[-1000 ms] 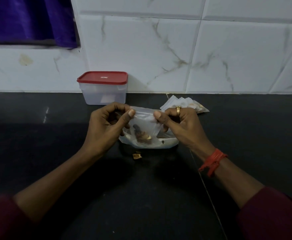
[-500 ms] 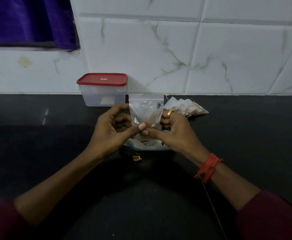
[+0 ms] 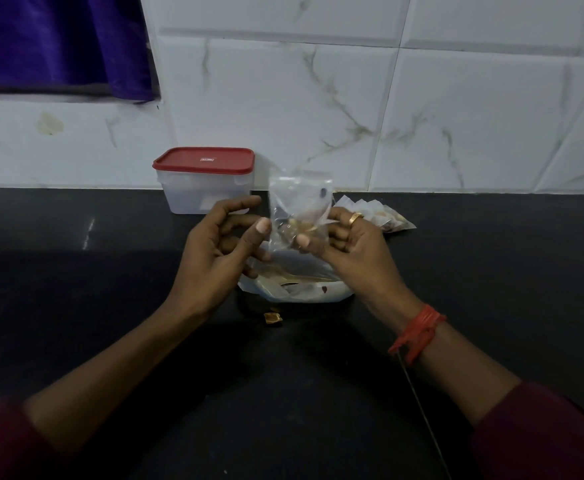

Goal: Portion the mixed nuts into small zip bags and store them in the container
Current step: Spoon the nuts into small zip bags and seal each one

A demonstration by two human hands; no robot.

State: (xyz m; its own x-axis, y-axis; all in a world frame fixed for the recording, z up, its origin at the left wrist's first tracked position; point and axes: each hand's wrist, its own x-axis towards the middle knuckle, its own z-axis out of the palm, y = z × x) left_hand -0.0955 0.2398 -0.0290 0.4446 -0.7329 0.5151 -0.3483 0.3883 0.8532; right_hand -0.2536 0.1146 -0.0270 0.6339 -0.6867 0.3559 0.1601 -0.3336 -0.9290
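Bag: the small clear plastic zip bag is crinkling, glossy.
Box: the translucent frosted plastic container is wearing a smooth red plastic lid.
Counter: the black polished countertop is reflecting light.
Wall: the white marble-veined tiles are looking smooth, faintly glossy.
Curtain: the purple cloth curtain is showing a velvety sheen.
Ring: the gold-coloured metal ring is shining.
Wrist: the red thread wristband is looking matt.

A: Left hand?
B: Palm turned inward, fingers loosely curled, thumb raised, gripping nothing.
A: Right hand?
B: Just right of it, thumb and fingers pinching the zip bag.
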